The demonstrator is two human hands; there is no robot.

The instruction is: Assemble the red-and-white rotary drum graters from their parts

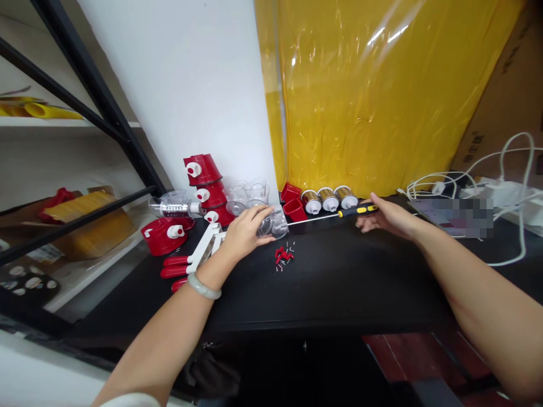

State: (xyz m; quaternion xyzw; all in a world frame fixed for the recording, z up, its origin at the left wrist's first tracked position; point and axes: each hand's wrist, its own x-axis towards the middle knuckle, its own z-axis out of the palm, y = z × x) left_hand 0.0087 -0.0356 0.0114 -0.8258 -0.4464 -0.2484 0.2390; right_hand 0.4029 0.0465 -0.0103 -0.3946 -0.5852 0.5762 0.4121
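My left hand (246,230) is closed around a clear plastic housing (279,221) lying on its side on the black table. In my right hand (384,217) is a screwdriver (358,210) with a black and yellow handle, its long shaft pointing left. The shaft's tip meets the right end of the clear housing; whether it sits in a screw is too small to tell. Small red parts and screws (283,256) lie loose just in front of the housing. Behind the shaft stand red plastic cups (294,209) and a row of three grater drums (328,200).
Stacked red bases (206,178) and another red base (163,236) stand at the left, near white cranks with red handles (182,265). More clear housings (248,193) stand behind my left hand. A tablet-like device (449,215) and white cables (520,226) lie at the right.
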